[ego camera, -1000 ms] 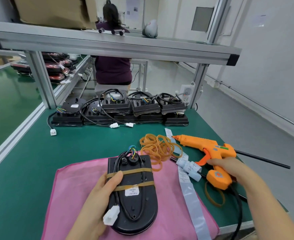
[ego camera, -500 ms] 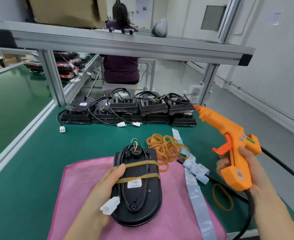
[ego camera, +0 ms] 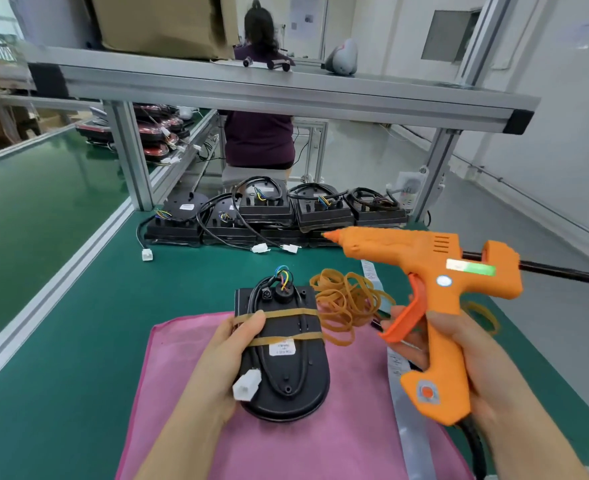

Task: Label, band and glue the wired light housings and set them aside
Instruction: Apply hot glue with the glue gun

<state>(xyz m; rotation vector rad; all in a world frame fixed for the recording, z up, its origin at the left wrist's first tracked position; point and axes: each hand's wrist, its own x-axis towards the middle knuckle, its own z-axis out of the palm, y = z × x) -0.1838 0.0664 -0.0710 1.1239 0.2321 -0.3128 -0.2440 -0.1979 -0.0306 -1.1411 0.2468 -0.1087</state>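
Holding the banded light housing [ego camera: 296, 375] flat on the pink cloth [ego camera: 320, 452], my left hand [ego camera: 227, 368] wraps its left edge, thumb lying over the upper rubber band [ego camera: 286, 312]; the white connector [ego camera: 247, 389] rests against my palm. Two bands cross the housing and a white label [ego camera: 282, 348] sits by the lower one, so labelling and banding appear complete and gluing is the step in hand. My right hand [ego camera: 473, 368] grips the handle of the orange glue gun [ego camera: 438, 271]; whether a finger bears on the trigger I cannot tell. The gun is raised clear of the bench, its nozzle [ego camera: 329, 236] pointing left, apart from the housing. The likely target is the wire entry [ego camera: 283, 282] at the housing's far end, where coloured leads emerge. The next move calls for tipping the nozzle down to that point and squeezing sparingly while the left hand prevents sliding. Loose rubber bands [ego camera: 348, 303] lie just beside the housing; a row of other housings [ego camera: 268, 209] stands at the back of the bench.
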